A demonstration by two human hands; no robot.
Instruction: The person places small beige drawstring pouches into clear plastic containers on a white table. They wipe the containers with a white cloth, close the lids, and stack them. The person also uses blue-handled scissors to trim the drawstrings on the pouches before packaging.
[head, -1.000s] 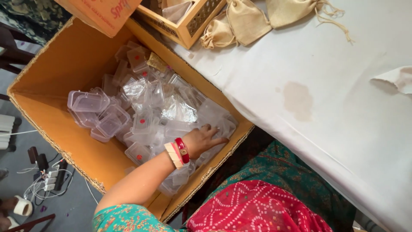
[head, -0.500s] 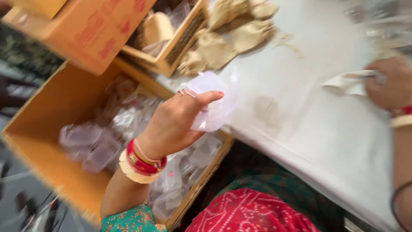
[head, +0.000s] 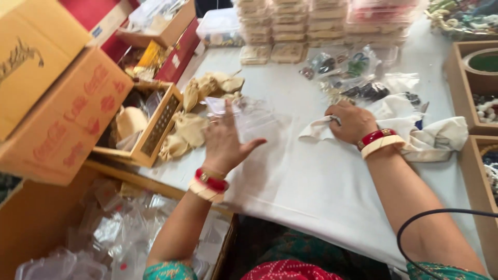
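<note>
A clear plastic box (head: pixel 244 116) was gripped by the left hand (head: pixel 224 142) above the table, a white cloth (head: pixel 410 132) pinned under the clenched right hand (head: pixel 351 122); setting the box down was judged pending

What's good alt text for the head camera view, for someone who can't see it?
The left hand lifts a clear plastic box over a white-covered table, while the right hand presses a white cloth. Small beige pouches lie beside a cardboard box.
</note>
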